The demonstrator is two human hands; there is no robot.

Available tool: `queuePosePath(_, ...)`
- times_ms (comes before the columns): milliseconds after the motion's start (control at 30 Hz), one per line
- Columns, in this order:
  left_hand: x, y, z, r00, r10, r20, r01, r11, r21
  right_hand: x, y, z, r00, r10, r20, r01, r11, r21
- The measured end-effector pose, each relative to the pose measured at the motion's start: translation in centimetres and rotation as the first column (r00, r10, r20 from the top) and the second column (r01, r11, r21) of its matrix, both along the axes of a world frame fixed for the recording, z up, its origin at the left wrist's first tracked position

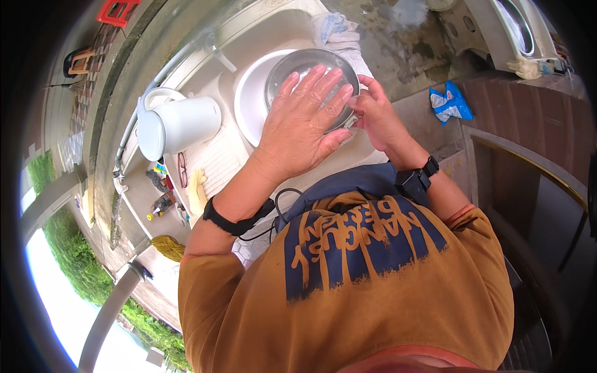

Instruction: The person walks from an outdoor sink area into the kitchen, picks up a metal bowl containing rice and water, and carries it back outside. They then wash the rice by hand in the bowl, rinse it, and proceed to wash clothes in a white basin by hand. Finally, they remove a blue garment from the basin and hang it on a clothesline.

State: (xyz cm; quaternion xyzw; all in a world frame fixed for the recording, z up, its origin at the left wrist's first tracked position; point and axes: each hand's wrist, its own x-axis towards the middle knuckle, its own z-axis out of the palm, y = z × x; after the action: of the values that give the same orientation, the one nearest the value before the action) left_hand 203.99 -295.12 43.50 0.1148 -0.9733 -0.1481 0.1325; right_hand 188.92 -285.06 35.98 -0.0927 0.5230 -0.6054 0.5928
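Note:
My right hand [380, 114] grips the right edge of a round metal pan [326, 56], thumb and fingers pinching its rim near a small pale fitting. Over the pan's open top lies my left hand [305, 114], palm down with the fingers spread; it looks wet and hides much of the pan's inside. Whether its palm touches the metal, I cannot tell. The pan is above a white basin [247, 100], which stands in a light-coloured sink [273, 29]. A pale tap [223, 58] reaches in from the left.
Left of the basin, a white lidded jug [191, 121] lies on the ribbed drainboard [224, 172], near eyeglasses [182, 169] and a cream rubber glove [197, 189]. Cloths [343, 39] drape over the sink's far right edge. A blue-and-white packet [450, 103] lies farther right.

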Motion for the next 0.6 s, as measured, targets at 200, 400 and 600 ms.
queuePosePath(200, 1.3, -0.3, -1.4, 0.946, -0.067, 0.316, 0.063, 0.998, 0.023, 0.1, -0.1, -0.1, 0.987, -0.099, 0.126, 0.106, 0.993, -0.056)
queuePosePath(400, 2.3, -0.5, -0.4, 0.998, -0.056, 0.01, 0.05, 0.947, 0.318, -0.5, -0.7, -0.4, 0.977, -0.129, 0.171, 0.132, 0.991, -0.009)
queuePosePath(600, 1.5, -1.3, 5.2, 0.757, 0.591, -0.278, 0.566, -0.381, 0.731, -1.7, -3.2, 0.5, 0.989, -0.143, 0.032, 0.145, 0.982, -0.122)
